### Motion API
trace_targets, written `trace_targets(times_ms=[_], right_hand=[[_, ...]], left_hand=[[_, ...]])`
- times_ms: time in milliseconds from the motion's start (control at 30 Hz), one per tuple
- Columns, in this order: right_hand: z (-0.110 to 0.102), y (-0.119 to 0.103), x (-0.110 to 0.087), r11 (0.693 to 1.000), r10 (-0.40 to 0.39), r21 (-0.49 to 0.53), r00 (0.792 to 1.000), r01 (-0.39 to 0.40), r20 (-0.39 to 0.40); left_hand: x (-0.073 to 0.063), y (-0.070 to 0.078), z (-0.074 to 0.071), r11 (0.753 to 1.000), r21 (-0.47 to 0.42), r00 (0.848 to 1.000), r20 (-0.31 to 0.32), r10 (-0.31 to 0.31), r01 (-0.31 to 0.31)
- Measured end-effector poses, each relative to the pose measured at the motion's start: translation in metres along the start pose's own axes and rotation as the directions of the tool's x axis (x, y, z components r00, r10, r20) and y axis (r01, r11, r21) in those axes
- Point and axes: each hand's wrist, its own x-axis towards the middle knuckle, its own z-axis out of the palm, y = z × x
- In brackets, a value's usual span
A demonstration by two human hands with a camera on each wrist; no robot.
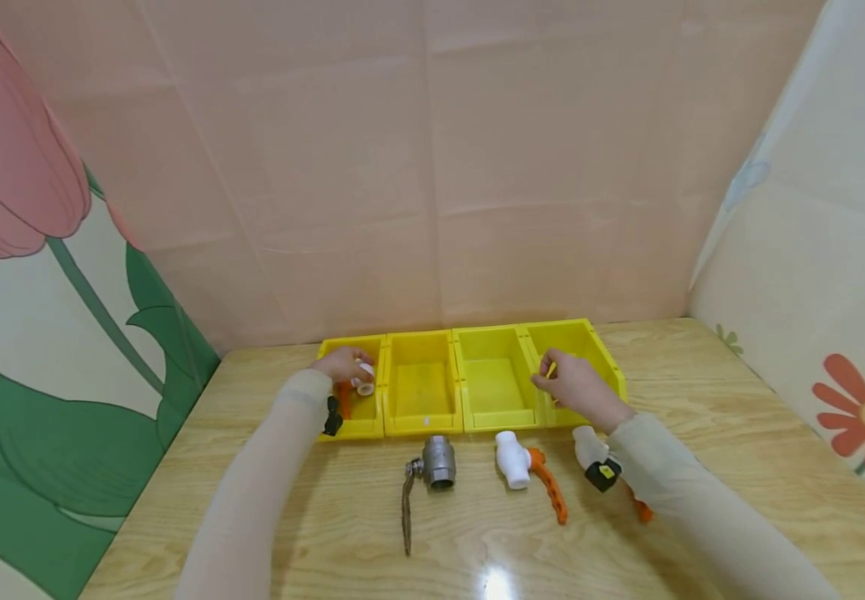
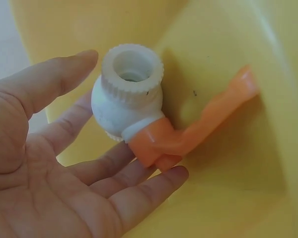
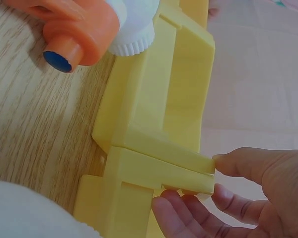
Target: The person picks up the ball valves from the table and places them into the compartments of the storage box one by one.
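Note:
In the leftmost yellow bin, my left hand is at a white plastic ball valve with an orange lever handle. The left wrist view shows loosely spread fingers behind and below the valve body, with the thumb apart from it. My right hand is at the dividing wall between the two right-hand bins. Its thumb and fingers pinch the adjoining yellow bin walls from both sides in the right wrist view.
On the wooden table, before the bins, lie a metal ball valve with a lever and a white valve with an orange handle. Another white valve is partly hidden by my right wrist. A pink backdrop stands behind.

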Motion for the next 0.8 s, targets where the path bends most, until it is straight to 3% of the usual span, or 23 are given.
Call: trace_targets(times_ms=[167,467,700,800], right_hand=[[0.001,0.0,0.0,1.0,0.008,-0.002,1.0,-0.008,0.004],[0.001,0.0,0.001,1.0,0.002,-0.001,1.0,-0.002,0.005],[0.0,0.001,0.001,1.0,0.0,-0.004,1.0,0.0,0.011],[-0.001,0.001,0.001,1.0,0.001,-0.007,1.0,-0.001,0.012]], left_hand=[[-0.002,0.0,-0.001,1.0,0.029,1.0,0.002,0.008,-0.008],[-0.009,0.004,-0.006,0.999,0.013,0.999,-0.013,-0.03,0.03],[-0.019,0.013,-0.015,0.996,0.068,0.997,-0.032,0.068,-0.066],[-0.022,0.015,-0.018,0.996,0.054,0.996,-0.042,0.077,-0.074]])
